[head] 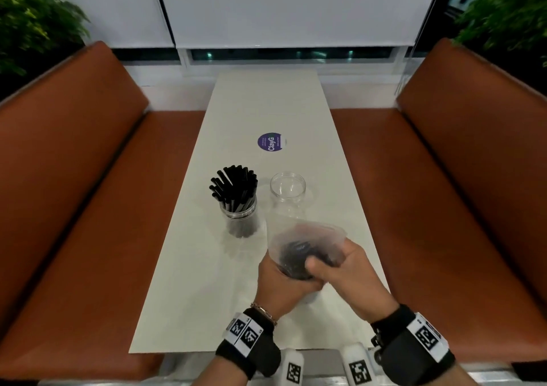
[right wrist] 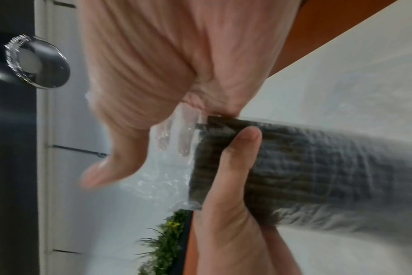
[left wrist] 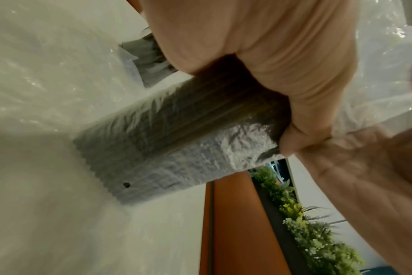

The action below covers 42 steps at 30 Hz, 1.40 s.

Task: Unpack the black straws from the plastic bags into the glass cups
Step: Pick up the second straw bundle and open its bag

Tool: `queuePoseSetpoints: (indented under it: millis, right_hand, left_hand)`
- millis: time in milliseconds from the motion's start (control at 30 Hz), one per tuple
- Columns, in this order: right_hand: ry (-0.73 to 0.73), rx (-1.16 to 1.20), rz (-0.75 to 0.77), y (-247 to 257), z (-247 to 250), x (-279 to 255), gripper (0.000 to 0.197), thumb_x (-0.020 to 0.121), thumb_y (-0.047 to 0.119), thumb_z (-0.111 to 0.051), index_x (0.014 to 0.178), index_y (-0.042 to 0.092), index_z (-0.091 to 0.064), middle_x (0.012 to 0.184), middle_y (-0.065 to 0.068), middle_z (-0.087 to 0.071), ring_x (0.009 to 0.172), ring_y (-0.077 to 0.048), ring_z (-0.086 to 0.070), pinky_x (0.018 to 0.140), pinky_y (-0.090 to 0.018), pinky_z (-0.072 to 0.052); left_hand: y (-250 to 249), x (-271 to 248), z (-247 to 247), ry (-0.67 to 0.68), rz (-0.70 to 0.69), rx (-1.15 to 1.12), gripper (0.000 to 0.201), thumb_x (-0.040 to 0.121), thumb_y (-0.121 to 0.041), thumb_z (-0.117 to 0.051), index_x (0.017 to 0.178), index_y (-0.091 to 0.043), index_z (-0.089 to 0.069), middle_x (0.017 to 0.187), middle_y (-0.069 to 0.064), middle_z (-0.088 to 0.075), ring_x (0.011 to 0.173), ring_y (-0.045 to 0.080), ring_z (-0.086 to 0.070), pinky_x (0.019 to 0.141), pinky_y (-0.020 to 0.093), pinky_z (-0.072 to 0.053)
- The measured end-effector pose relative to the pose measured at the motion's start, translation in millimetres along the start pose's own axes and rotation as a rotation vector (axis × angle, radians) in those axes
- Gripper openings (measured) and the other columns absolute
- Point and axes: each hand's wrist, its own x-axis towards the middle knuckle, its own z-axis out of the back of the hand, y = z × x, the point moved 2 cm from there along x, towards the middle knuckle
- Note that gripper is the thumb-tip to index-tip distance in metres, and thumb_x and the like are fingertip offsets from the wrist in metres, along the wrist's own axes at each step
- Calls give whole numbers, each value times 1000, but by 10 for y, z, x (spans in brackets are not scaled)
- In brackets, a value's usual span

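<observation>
- Nearest the camera, both hands are seen working one plastic bag [head: 306, 237] just above the table's near end, right of its middle.
- Left hand [head: 281, 282] is wrapped round the bagged bundle of black straws [head: 296, 260] from below; its thumb [right wrist: 238, 158] is pressed across the straw ends.
- Right hand [head: 346, 270] is clamped on the bag's open mouth, fingers curled round the loose film [right wrist: 172, 148] beyond the straw tips.
- Bag's far end [left wrist: 139, 167] is shown in the left wrist view, crinkled film drawn tight over the bundle.
- Handling, as judged: the bundle is light and stiff along its length but loose across it, so a grip round the middle is called for; the film is thin, soft and slippery, best pinched at the mouth and peeled back.
- Count: one bag is in hand, and no other is seen.
- Two glass cups are counted near the table's middle: the left cup [head: 240, 217] is packed with upright black straws [head: 233, 186]; the right cup [head: 287, 190] holds nothing and stands just beyond the bag.
- One round purple sticker [head: 270, 141] is spotted farther up the table [head: 192, 297].
</observation>
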Motion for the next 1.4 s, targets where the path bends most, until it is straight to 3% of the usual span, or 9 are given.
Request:
queuePoseSetpoints:
  millis: [167, 333, 500, 733, 800, 900, 1033, 1267, 1400]
  right_hand:
    - [19, -135, -70, -393, 73, -60, 94, 55, -1, -102, 138, 21, -62, 132, -7, -72, 124, -26, -69, 100, -45, -60]
    - [-25, -70, -158, -693, 5, -43, 76, 59, 1, -101, 127, 13, -69, 120, -7, -79, 115, -23, -74, 96, -41, -63]
    - [-77, -88, -186, -1077, 13, -15, 59, 67, 2, -98, 121, 8, -75, 115, -7, -81, 111, -24, -77, 99, -49, -62]
    - [-78, -113, -121, -1295, 59, -21, 58, 73, 12, -94, 126, 8, -69, 118, -12, -78, 112, -32, -75, 96, -57, -60]
    - [-68, -4, -125, -1339, 38, -42, 65, 81, 28, -90, 135, 5, -64, 130, -18, -72, 123, -35, -69, 101, -53, -58]
    - [-27, -42, -262, -1393, 31, -43, 48, 81, 36, -88, 124, 36, -68, 121, -11, -72, 106, -2, -73, 92, -29, -61]
    - [-47, -214, -211, -1586, 132, -52, 38, 88, 19, -80, 124, 10, -73, 114, -12, -78, 108, -26, -76, 91, -45, -64]
    - [183, -552, -298, -1387, 355, -32, 46, 69, 21, -94, 111, 30, -78, 107, 13, -81, 104, -3, -75, 94, -28, -61]
    - [249, -873, -299, -901, 840, 188, 48, 86, 14, -83, 128, 34, -70, 123, 21, -70, 108, 8, -67, 104, -22, -55]
  left_hand:
    - [305, -32, -175, -3, 39, 81, 38, 75, -24, -91, 109, -27, -74, 103, -1, -80, 99, 17, -77, 82, 41, -65]
    - [524, -70, -128, 81, 192, 207, 50, 75, 19, -82, 99, -22, -68, 86, -8, -73, 73, -16, -70, 62, 10, -57]
    - [709, -90, -96, 200, 245, 390, 36, 74, -13, -89, 69, -40, -67, 65, -16, -72, 65, -10, -68, 59, 22, -59]
    - [140, -63, 199, 302, 30, 62, 139, 42, -9, -108, 156, -33, -31, 142, -12, -60, 133, 7, -59, 106, 24, -53]
    - [57, -68, 70, 199, -18, 86, 132, 37, -19, -110, 149, -36, -42, 134, -12, -63, 128, 12, -63, 103, 25, -55]
    - [136, -65, -108, 32, 8, 134, 97, 44, -22, -109, 127, -35, -59, 117, -22, -68, 113, 1, -68, 89, 16, -59]
    - [368, -63, -167, -35, 93, 130, 68, 55, -17, -103, 108, -34, -64, 103, -24, -74, 99, -5, -72, 76, 9, -58]
    - [685, -87, -178, -43, 154, 139, 61, 58, -24, -100, 112, -27, -71, 101, -21, -78, 96, -4, -75, 83, 19, -63]
    - [834, -57, -186, -45, 235, 109, 66, 58, -23, -100, 118, -19, -72, 110, -3, -81, 104, 15, -78, 92, 41, -64]
